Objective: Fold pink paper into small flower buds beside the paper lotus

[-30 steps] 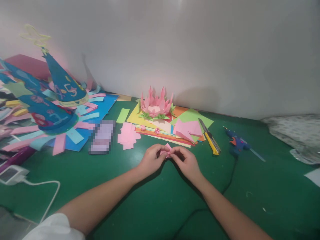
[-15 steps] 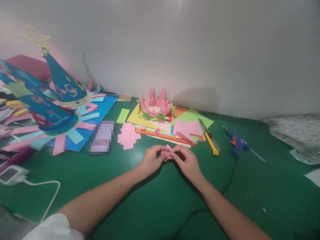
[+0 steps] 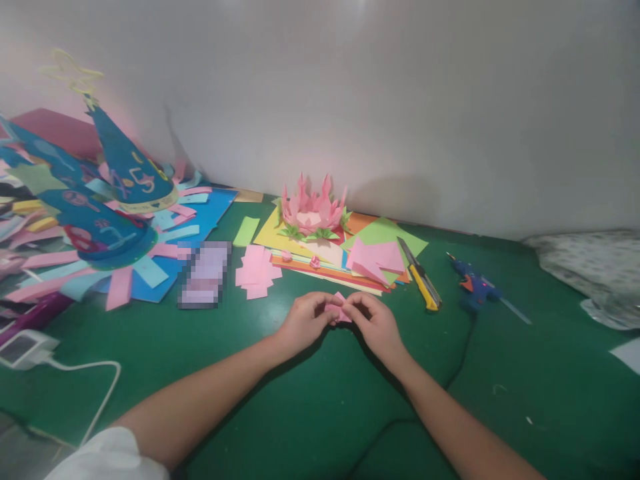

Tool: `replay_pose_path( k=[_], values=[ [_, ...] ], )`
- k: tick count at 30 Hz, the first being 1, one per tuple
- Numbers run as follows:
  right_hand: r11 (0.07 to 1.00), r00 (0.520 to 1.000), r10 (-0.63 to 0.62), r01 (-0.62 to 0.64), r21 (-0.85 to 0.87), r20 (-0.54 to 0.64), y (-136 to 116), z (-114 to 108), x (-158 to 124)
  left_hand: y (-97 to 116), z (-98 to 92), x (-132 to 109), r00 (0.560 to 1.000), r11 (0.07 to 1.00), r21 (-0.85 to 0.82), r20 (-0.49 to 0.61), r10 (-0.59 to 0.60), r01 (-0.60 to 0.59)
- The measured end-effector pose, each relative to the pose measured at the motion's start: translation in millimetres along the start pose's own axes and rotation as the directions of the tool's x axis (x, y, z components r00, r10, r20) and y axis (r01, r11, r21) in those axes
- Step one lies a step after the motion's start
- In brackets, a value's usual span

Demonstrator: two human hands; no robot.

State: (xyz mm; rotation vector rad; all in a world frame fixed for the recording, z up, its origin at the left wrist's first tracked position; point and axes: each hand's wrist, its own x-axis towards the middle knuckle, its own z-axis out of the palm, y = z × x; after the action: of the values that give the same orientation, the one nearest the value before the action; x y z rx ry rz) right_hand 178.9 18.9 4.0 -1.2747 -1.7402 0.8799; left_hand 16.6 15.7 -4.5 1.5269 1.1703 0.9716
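**Clerk:** Position of the hands?

**Inspector:** The left hand [image 3: 305, 323] and right hand [image 3: 375, 323] meet low over the green worktop [image 3: 300, 413], near its middle. The fingertips of both are pinched shut on one small folded pink paper piece [image 3: 336, 309].

**Clerk:** Where does the piece sit?

**Inspector:** Between the two sets of fingertips, at or just above the worktop surface. I cannot tell whether it touches. Only a small pink corner shows, and the fingers cover the rest.

**Clerk:** Any change in the last second?

**Inspector:** Yes. A second ago a pink tip stood up clear between the thumbs. Now the piece sits lower and flatter and the fingers have closed in over it. Both hands have dropped slightly. In my judgement the fold is being pressed tighter, with neither hand letting go.

**Clerk:** What else is around it?

**Inspector:** Nothing else has moved.
- A loose pile of pink squares [image 3: 256, 270] lies just beyond the left hand.
- A paper lotus [image 3: 313, 210] stands on a stack of coloured sheets [image 3: 273, 235] by the wall.
- A yellow utility knife [image 3: 423, 280] and a blue glue gun [image 3: 473, 285] lie to the right, apart from both hands.
- Blue cone hats [image 3: 127, 167] stand far to the left.
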Motion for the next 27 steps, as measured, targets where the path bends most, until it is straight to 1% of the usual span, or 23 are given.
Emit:
replay_pose_path(
  k=[4,10,14,17,22,24,27],
  values=[
    [1.000,1.000,0.015,-0.015,0.006,0.003,-1.7,-0.3,0.1,-0.6,0.2,-0.1,1.000,0.999,-0.031,0.020,-0.005,0.005],
    [0.999,1.000,0.025,-0.025,0.020,-0.008,-3.6,-0.3,0.4,-5.3,1.6,0.0,1.000,1.000,0.015,-0.006,0.010,-0.010],
    [0.999,0.999,0.027,-0.026,0.021,-0.023,-2.6,0.4,-1.0,-10.1,3.2,1.1,1.000,1.000,0.012,-0.016,0.010,-0.010],
    [0.999,0.999,0.032,-0.032,0.016,-0.033,-2.3,1.0,-1.8,-9.2,3.3,1.1,1.000,1.000,0.013,-0.011,0.003,-0.003],
    [0.990,0.995,0.088,-0.083,0.114,-0.040,-3.0,1.5,-0.4,-2.8,3.1,-0.4,1.000,1.000,0.020,-0.001,-0.014,0.014],
    [0.985,0.995,0.096,-0.089,0.148,-0.041,-3.7,1.0,0.7,-2.3,3.6,-0.2,0.999,0.999,-0.001,-0.013,-0.035,0.035],
    [0.984,0.995,0.100,-0.095,0.150,-0.030,-3.9,0.0,1.7,-4.1,4.8,0.8,0.996,0.993,-0.095,-0.040,-0.076,0.072]
  ],
)
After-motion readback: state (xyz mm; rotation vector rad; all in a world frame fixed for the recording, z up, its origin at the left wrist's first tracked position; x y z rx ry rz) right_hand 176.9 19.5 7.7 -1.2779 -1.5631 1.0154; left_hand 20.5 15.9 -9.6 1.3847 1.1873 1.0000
